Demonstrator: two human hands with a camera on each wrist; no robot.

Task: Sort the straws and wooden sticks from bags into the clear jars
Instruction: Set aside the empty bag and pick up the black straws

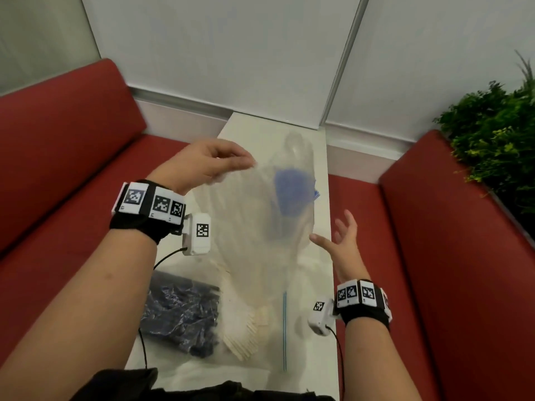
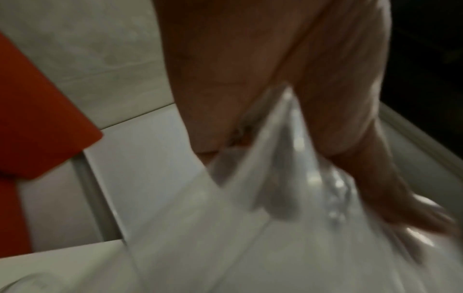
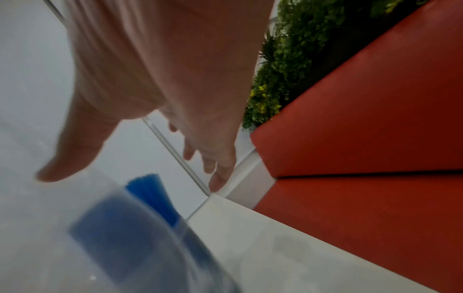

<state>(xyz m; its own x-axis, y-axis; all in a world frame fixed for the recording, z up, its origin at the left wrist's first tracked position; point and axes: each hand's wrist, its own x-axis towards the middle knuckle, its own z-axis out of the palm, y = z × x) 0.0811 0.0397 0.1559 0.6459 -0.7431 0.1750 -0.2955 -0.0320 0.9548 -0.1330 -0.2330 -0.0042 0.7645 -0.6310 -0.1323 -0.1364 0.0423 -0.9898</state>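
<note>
My left hand is raised over the white table and pinches a corner of a large clear zip bag. The bag hangs down, blurred, with pale wooden sticks at its lower end beside its blue zip line. In the left wrist view the bag is nipped between my thumb and fingers. Behind the bag a clear jar holds blue straws. My right hand hovers open to the right of the bag with fingers spread, holding nothing.
A second clear bag of dark blue straws lies on the table's near left. Red sofa cushions flank the narrow table on both sides. A green plant stands at the far right, and white wall panels close off the back.
</note>
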